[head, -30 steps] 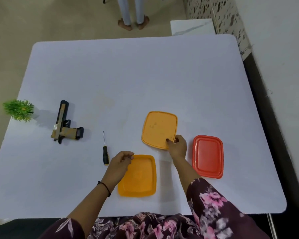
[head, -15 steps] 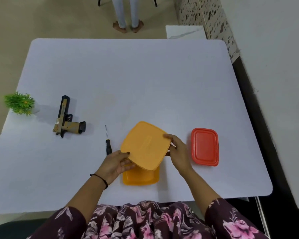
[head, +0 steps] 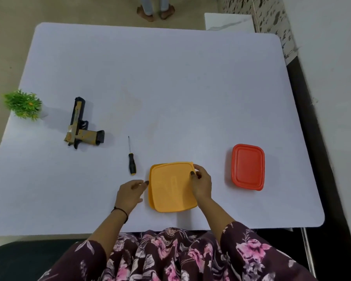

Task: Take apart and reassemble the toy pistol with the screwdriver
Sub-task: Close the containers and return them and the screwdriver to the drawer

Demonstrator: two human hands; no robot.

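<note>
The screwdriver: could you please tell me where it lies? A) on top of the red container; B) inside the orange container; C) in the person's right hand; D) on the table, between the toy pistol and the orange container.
D: the screwdriver lies flat on the table, the toy pistol to its left and the orange container to its right, with no hand on it.

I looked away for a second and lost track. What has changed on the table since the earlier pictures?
The orange lid, which lay beyond the orange box, was lifted by both hands and now sits on the box. The left hand has let go and lies open beside it; the right hand still holds the lid's far corner. The toy pistol, screwdriver, red box and plant stayed put.
</note>
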